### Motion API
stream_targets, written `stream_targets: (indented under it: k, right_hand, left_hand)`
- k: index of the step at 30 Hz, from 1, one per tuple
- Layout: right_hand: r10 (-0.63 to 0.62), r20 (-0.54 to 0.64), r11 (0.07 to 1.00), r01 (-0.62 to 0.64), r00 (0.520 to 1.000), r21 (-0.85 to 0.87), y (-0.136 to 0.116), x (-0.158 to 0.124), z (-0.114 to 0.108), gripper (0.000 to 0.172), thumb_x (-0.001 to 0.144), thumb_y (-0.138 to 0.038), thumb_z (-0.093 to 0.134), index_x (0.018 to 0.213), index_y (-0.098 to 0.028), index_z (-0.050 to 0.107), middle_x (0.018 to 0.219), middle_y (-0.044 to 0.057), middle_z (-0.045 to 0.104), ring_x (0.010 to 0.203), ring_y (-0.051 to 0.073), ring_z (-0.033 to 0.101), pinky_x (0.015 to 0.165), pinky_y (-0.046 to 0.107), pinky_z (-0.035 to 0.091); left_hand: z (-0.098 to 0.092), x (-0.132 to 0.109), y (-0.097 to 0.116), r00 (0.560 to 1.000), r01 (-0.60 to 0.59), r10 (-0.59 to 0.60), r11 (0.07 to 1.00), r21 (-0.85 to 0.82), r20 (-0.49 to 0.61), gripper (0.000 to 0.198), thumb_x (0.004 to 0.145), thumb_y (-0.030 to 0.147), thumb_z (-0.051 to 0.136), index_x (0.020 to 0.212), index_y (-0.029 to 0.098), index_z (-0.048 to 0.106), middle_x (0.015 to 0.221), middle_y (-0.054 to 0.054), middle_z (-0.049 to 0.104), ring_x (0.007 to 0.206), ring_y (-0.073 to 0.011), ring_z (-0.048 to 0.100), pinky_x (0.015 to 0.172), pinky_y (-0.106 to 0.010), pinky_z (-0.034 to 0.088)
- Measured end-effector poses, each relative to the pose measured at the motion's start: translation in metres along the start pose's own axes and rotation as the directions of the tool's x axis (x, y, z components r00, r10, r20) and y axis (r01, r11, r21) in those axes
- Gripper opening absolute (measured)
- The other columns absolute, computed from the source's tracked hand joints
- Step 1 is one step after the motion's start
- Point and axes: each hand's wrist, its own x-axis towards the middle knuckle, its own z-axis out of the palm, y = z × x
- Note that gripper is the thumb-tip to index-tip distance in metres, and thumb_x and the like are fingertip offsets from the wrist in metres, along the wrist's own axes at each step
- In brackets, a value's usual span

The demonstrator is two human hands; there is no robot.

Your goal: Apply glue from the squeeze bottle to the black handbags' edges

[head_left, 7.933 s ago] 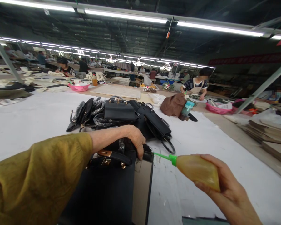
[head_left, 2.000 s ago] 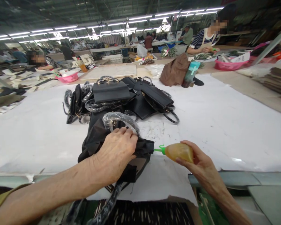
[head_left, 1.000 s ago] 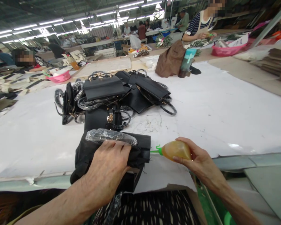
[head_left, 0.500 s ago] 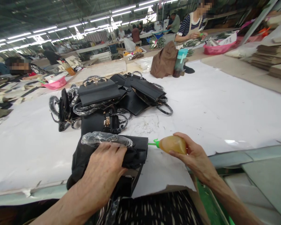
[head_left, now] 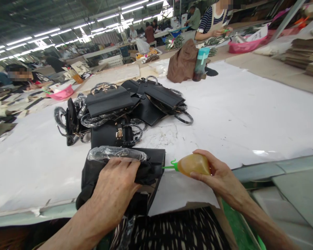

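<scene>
A black handbag (head_left: 152,158) with a plastic-wrapped handle (head_left: 114,153) lies at the table's near edge. My left hand (head_left: 120,184) grips it from above, fingers curled over the dark material just below the handle; the fingertips are partly hidden. In my right hand (head_left: 211,170) is a soft squeeze bottle (head_left: 194,165) of amber liquid, held on its side. Its thin green nozzle (head_left: 170,166) points left, and the tip meets or nearly meets the bag's right edge. Beyond the bag lies another black handbag (head_left: 103,135) with a gold clasp.
Several black handbags (head_left: 109,100) are heaped mid-table on white paper (head_left: 237,114). Behind them stand a brown bag (head_left: 181,64) and a teal-lidded bottle (head_left: 201,62). Pink baskets (head_left: 61,93) sit left and right. A person in a striped top (head_left: 207,27) works across the table.
The nozzle tip has moved down slightly along the handbag's right edge, with the squeeze bottle tilted a little differently. My left hand keeps its grip on the bag.
</scene>
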Motion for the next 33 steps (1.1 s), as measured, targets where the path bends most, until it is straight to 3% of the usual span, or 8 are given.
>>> stream_targets:
  k: [8, 13, 18, 25, 33]
  right_hand:
    - [0.06, 0.032, 0.998, -0.059, 0.998, -0.03, -0.013, 0.0, -0.004, 0.053, 0.069, -0.05, 0.063, 0.113, -0.023, 0.05, 0.091, 0.002, 0.063, 0.08, 0.021, 0.059, 0.073, 0.032, 0.046]
    - [0.098, 0.093, 0.995, -0.098, 0.991, -0.001, -0.016, 0.003, -0.007, 0.049, 0.071, -0.048, 0.062, 0.111, -0.023, 0.05, 0.092, 0.003, 0.063, 0.083, 0.023, 0.059, 0.072, 0.033, 0.047]
    - [0.116, 0.036, 0.991, -0.118, 0.993, 0.057, -0.017, 0.003, -0.008, 0.048, 0.072, -0.05, 0.061, 0.11, -0.022, 0.051, 0.086, 0.002, 0.061, 0.073, 0.019, 0.057, 0.062, 0.03, 0.047]
    - [0.108, 0.109, 0.984, -0.122, 0.988, 0.13, -0.013, 0.001, -0.006, 0.047, 0.072, -0.047, 0.062, 0.111, -0.023, 0.051, 0.089, 0.002, 0.062, 0.078, 0.021, 0.058, 0.061, 0.029, 0.047]
    - [0.063, 0.042, 0.996, -0.066, 0.997, 0.061, -0.007, 0.003, -0.004, 0.048, 0.071, -0.049, 0.062, 0.11, -0.023, 0.051, 0.086, 0.002, 0.061, 0.078, 0.021, 0.057, 0.068, 0.031, 0.046]
  left_hand:
    - [0.008, -0.012, 0.007, 0.997, 0.059, -0.058, 0.998, -0.001, 0.06, 0.025, 0.07, 0.007, 0.049, 0.089, 0.019, 0.062, 0.086, -0.007, 0.068, 0.082, -0.0275, 0.063, 0.074, -0.041, 0.05]
    - [0.011, -0.017, 0.006, 0.999, 0.053, -0.053, 0.999, -0.01, 0.008, 0.04, 0.062, 0.004, 0.051, 0.097, 0.019, 0.061, 0.097, -0.008, 0.067, 0.095, -0.0286, 0.061, 0.08, -0.039, 0.05]
    - [0.018, -0.019, 0.003, 0.998, 0.012, -0.011, 1.0, 0.004, -0.059, 0.047, 0.06, 0.005, 0.052, 0.104, 0.019, 0.058, 0.104, -0.008, 0.065, 0.101, -0.0274, 0.059, 0.084, -0.038, 0.049]
    - [0.019, -0.02, 0.003, 0.997, -0.031, 0.033, 0.999, 0.026, -0.068, 0.042, 0.065, 0.006, 0.051, 0.105, 0.017, 0.059, 0.109, -0.01, 0.065, 0.104, -0.0294, 0.058, 0.085, -0.042, 0.05]
    - [0.021, -0.018, 0.002, 0.985, -0.079, 0.08, 0.997, 0.018, -0.153, 0.037, 0.068, 0.008, 0.049, 0.102, 0.016, 0.06, 0.101, -0.009, 0.067, 0.097, -0.0282, 0.061, 0.081, -0.04, 0.052]
